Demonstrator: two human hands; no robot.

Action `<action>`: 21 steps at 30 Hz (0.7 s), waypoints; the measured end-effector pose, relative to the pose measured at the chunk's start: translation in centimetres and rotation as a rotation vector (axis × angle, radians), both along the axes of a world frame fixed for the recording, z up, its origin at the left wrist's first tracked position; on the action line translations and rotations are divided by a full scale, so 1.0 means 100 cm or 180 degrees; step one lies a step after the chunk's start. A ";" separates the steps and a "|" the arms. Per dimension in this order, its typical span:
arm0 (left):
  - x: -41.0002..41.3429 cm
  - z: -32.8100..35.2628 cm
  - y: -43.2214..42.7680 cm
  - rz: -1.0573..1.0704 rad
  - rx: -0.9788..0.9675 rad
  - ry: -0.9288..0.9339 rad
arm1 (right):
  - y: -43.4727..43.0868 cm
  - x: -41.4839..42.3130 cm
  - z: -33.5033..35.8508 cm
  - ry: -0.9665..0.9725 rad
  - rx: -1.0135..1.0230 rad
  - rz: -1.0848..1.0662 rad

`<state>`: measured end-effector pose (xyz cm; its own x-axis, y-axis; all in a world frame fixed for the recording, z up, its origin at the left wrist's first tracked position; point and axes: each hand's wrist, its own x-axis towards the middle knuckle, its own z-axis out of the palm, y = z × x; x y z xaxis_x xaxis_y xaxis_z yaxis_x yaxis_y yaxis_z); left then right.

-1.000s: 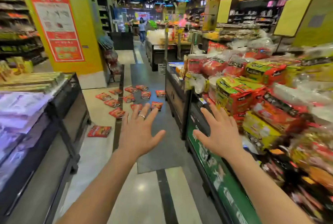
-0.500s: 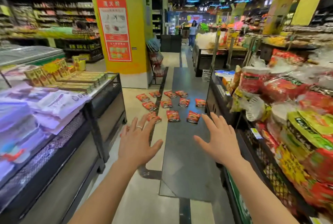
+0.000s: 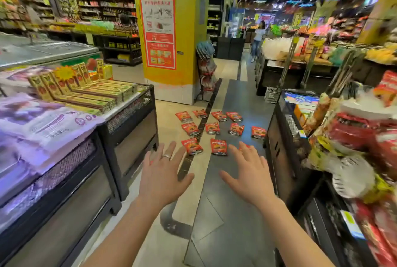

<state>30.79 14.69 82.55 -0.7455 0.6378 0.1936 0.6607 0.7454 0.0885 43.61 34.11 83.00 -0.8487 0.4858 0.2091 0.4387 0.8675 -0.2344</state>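
Several red snack packets (image 3: 218,146) lie scattered on the shop floor ahead of me, in rough rows across the aisle. My left hand (image 3: 162,175), with a ring on one finger, is stretched out in front of me, fingers spread and holding nothing. My right hand (image 3: 249,175) is held out the same way beside it, palm down and empty. Both hands hover in the air short of the nearest packets.
A black display stand (image 3: 129,135) with yellow boxes and purple bags is on my left. A black stand (image 3: 285,148) piled with packaged food is on my right. A yellow pillar (image 3: 171,30) stands ahead left. A person (image 3: 257,36) stands far down the aisle.
The view has swung left, away from the right shelf and onto the aisle. The packets now lie centred ahead and look nearer. Both hands stay outstretched and empty.
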 end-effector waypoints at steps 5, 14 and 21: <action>-0.091 -0.018 0.054 0.0053 -0.0044 -0.0065 | 0.052 -0.090 -0.017 -0.0183 0.0026 0.0004; -0.259 -0.030 0.165 -0.0196 -0.0119 -0.0179 | 0.150 -0.253 -0.031 -0.0289 -0.0019 -0.0097; -0.347 -0.060 0.250 -0.0209 -0.0245 -0.0378 | 0.241 -0.341 -0.066 -0.0396 -0.0309 -0.0183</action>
